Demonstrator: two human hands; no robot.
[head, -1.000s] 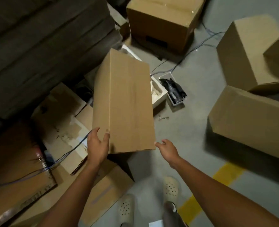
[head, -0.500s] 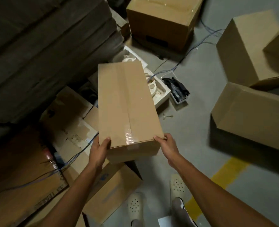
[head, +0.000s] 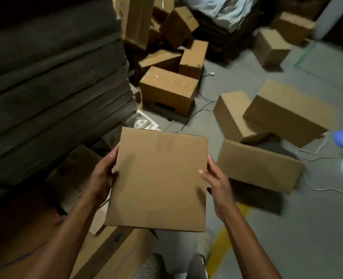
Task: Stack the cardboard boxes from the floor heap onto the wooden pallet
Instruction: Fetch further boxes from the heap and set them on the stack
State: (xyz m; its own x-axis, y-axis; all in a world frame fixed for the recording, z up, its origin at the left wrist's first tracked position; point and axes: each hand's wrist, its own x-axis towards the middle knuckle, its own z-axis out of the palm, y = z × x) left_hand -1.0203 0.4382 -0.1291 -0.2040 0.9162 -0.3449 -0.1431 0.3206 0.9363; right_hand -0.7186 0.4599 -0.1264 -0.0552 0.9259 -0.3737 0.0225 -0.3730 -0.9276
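Centre: cardboard box (head: pixel 156 178) held above the floor, left hand (head: pixel 103 178) and right hand (head: pixel 214 184) gripping its side edges. Loose box (head: pixel 257 168) at 3 o'clock, taped box (head: pixel 168 87) at 12, flat cardboard stack (head: pixel 56 97) at 9

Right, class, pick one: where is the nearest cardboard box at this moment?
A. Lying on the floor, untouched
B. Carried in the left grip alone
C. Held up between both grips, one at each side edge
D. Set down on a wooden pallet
C: the left grip holds the left edge of the cardboard box and the right grip holds its right edge, keeping it above the floor.
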